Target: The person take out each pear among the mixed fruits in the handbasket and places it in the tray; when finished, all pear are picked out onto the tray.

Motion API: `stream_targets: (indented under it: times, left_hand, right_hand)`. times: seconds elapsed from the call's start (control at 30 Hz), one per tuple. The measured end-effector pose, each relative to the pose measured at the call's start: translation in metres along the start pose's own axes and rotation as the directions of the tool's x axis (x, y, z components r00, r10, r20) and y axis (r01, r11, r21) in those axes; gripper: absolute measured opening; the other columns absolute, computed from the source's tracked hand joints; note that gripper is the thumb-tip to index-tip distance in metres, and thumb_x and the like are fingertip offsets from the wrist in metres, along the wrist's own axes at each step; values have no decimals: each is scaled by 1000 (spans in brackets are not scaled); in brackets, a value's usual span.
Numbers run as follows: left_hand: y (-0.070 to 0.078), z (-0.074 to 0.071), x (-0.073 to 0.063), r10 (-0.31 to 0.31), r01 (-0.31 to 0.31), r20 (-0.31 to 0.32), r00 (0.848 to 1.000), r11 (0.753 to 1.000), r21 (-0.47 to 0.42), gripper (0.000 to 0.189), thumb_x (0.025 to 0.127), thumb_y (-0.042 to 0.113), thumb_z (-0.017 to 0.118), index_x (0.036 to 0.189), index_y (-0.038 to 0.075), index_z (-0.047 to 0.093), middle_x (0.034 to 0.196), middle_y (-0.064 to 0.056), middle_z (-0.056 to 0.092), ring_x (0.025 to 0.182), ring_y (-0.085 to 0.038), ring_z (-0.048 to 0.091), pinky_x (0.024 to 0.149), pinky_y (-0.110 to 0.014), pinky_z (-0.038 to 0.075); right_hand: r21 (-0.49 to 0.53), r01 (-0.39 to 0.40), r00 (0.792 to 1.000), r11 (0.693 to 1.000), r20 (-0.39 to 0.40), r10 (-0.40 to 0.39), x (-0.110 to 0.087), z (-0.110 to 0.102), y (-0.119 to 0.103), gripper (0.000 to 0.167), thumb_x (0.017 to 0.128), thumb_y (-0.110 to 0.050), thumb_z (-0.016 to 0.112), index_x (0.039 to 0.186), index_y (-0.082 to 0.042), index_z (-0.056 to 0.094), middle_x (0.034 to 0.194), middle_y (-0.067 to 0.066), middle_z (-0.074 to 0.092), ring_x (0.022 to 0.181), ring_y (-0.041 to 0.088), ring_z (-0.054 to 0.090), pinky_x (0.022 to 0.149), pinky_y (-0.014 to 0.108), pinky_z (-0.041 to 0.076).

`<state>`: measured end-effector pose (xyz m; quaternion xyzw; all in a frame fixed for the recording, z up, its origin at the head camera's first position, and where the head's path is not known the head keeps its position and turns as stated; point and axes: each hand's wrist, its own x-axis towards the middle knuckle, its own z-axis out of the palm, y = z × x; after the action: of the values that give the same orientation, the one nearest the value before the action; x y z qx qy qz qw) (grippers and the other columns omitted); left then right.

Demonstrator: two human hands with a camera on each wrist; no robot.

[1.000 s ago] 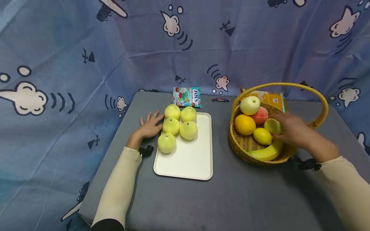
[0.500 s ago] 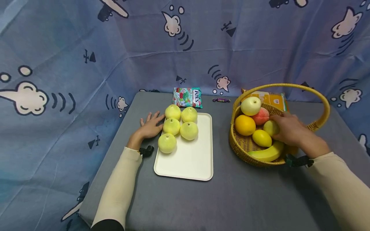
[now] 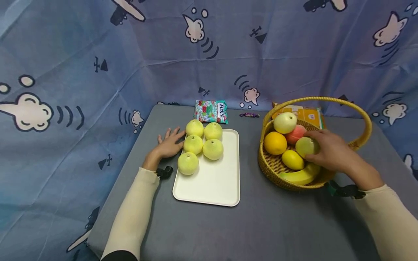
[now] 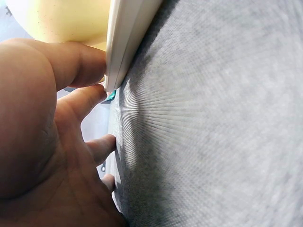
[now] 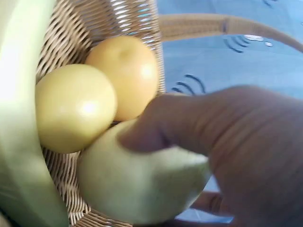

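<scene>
In the head view, my right hand (image 3: 334,150) grips a rounded yellow-green fruit (image 3: 306,147) inside the wicker basket (image 3: 272,174). The right wrist view has the thumb (image 5: 147,127) pressed over this pale fruit (image 5: 137,179), while the other fingers are mostly hidden behind it. Right beside the fruit are a lemon (image 3: 292,160), a peach (image 3: 296,134) and a banana (image 3: 302,175). My left hand (image 3: 169,144) has its fingers spread at the left edge of the white tray (image 3: 218,188). Several round yellow-green fruits (image 3: 213,149) stand on the tray's left and back part.
An orange (image 3: 275,143) and a pale green fruit (image 3: 285,122) are also in the basket, whose tall handle (image 3: 313,98) arches over it. Behind stand a FOX'S candy bag (image 3: 211,111), a purple-wrapped candy (image 3: 249,115) and an orange packet (image 3: 307,114). A patterned cloth hangs behind the table.
My right hand has settled around the yellow-green fruit, which still sits in the basket. The lemon has shifted slightly left, and the pale green fruit slightly right. My left hand stays at the tray.
</scene>
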<state>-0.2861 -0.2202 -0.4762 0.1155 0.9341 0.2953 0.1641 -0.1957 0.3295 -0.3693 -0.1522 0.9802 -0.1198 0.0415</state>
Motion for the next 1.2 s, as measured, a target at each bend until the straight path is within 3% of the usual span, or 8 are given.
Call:
stream_targets:
  times: [0.2,0.33,0.47,0.6,0.7,0.87,1.07,1.2]
  left_hand:
    - [0,0,-3,2,-2,-8,1000,1000,6,64,117,36,43,177,22,25,186,-13,5,170,-43,-15,125,-77,-21]
    - [0,0,-4,4,-4,-8,1000,1000,-5,65,117,36,44,177,21,25,186,-15,5,170,-44,-15,124,-77,-21]
    - [0,1,-4,6,-6,-9,1000,1000,-8,65,117,36,44,177,22,25,186,-15,6,170,-45,-15,124,-78,-21]
    - [1,1,-4,11,-11,-16,1000,1000,-13,65,116,36,44,177,21,25,186,-15,6,170,-45,-14,124,-78,-21]
    - [0,1,-4,15,-15,-17,1000,1000,-8,65,116,36,44,177,20,26,186,-16,6,170,-45,-14,124,-78,-21]
    - [-3,2,-4,7,-7,-22,1000,1000,-2,65,116,36,44,177,21,26,186,-16,7,170,-44,-14,124,-78,-20]
    - [-2,1,-5,2,-3,-26,1000,1000,-15,65,115,35,47,176,20,29,185,-17,8,170,-45,-13,124,-77,-21]
    - [-1,2,-4,0,0,-21,1000,1000,-8,64,116,36,47,176,22,30,186,-15,7,170,-45,-13,124,-78,-21]
  right_hand:
    - [33,50,983,998,-176,-43,-23,-4,-12,75,88,-21,93,151,2,58,144,37,59,108,51,67,78,64,57]
    - [57,91,964,994,-256,-74,-35,-9,-17,75,85,-18,96,151,-6,63,144,30,65,106,42,70,76,43,59]
    - [139,110,959,984,-274,-68,-45,-14,-24,73,84,-18,97,151,-12,66,144,25,67,107,7,64,74,13,50]
    - [284,134,967,949,-248,-62,-54,-16,-35,72,87,-14,95,153,-16,65,148,22,63,106,-19,53,79,1,46]
    - [384,169,967,908,-243,-77,-58,-14,-47,76,86,-6,94,154,-20,64,149,11,62,109,-15,59,84,2,50]
    - [456,234,961,859,-241,-134,-57,-10,-66,79,86,1,92,155,-23,61,145,-10,60,111,-2,67,86,9,56]
    - [506,264,961,821,-208,-181,-49,1,-89,74,89,-3,91,155,-22,61,141,-5,60,112,5,67,89,12,59]
    - [551,308,951,775,-203,-234,-38,17,-104,70,89,-4,91,152,-17,63,142,-3,63,115,5,69,94,15,59]
